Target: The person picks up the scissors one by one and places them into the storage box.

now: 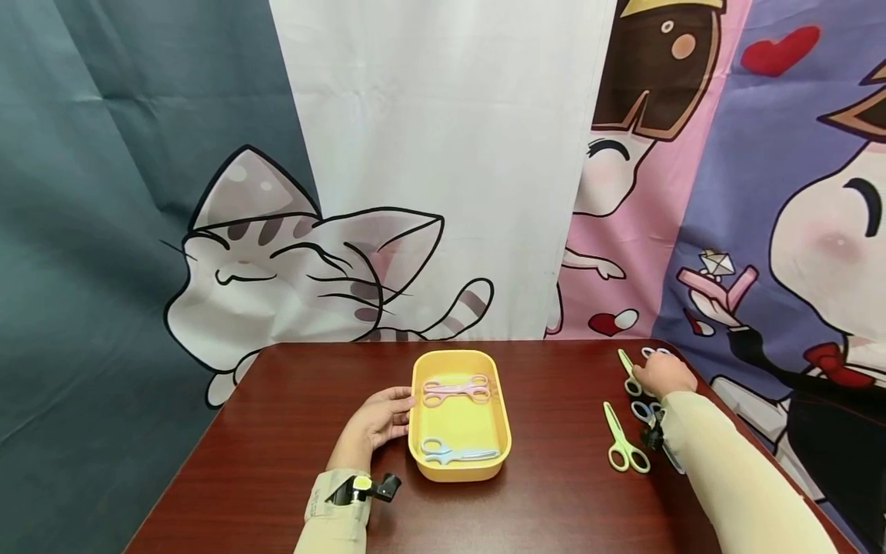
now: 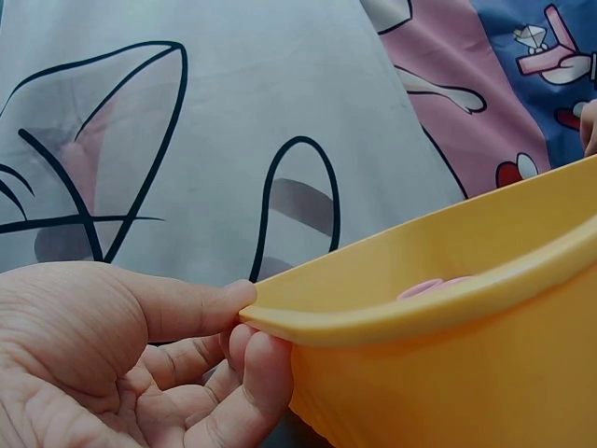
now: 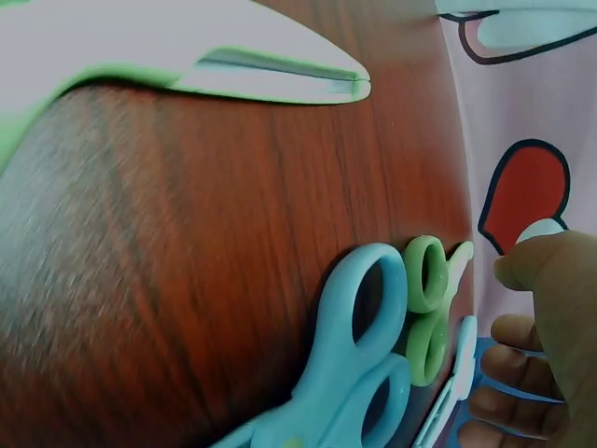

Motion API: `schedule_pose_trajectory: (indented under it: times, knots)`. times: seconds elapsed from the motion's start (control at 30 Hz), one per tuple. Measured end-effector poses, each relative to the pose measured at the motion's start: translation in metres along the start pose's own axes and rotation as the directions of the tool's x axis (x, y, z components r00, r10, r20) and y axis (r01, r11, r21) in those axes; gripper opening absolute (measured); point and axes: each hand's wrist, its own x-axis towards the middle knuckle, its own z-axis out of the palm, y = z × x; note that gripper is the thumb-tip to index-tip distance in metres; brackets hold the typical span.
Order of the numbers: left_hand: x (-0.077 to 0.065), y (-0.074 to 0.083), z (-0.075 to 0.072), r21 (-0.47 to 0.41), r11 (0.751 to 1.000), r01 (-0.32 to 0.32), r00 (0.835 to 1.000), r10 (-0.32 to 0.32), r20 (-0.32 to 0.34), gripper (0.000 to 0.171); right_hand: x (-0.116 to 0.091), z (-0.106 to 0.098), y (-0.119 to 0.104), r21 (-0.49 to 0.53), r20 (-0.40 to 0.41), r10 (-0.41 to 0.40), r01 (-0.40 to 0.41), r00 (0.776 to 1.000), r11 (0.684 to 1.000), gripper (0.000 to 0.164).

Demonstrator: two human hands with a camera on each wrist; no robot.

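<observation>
My left hand (image 1: 377, 419) holds the left rim of a yellow plastic box (image 1: 460, 471), pinching it between thumb and fingers in the left wrist view. Inside the box lie pink scissors (image 1: 457, 389), seemingly two pairs head to tail, and light blue scissors (image 1: 460, 455). At the table's back right corner my right hand (image 1: 666, 375) hovers over scissors, thumb and fingers apart in the right wrist view. Near it are green scissors (image 3: 426, 308), blue scissors (image 3: 373, 345) and a pale blue pair (image 3: 462, 373) at the back. Another green pair (image 1: 621, 438) lies closer to the front.
The dark red-brown wooden table (image 1: 547, 431) ends at a cartoon-printed cloth (image 1: 443, 154) behind it. Its right edge passes close beside the right forearm (image 1: 734, 469).
</observation>
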Motion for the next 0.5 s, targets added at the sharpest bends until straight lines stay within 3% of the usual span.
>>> schedule_pose_trajectory:
  times: [0.2,0.5]
  knots:
    - [0.000,0.001,0.000,0.006,1.000,0.006,1.000,-0.006,0.004,0.041,-0.010,0.004,-0.008,-0.002,-0.048,-0.137,0.137,0.989,0.991,0.035]
    - [0.001,0.002,0.002,0.004,1.000,0.013,1.000,-0.013,-0.004,0.040,-0.037,0.008,-0.014,0.047,-0.031,-0.242,0.243,0.970,0.969,0.022]
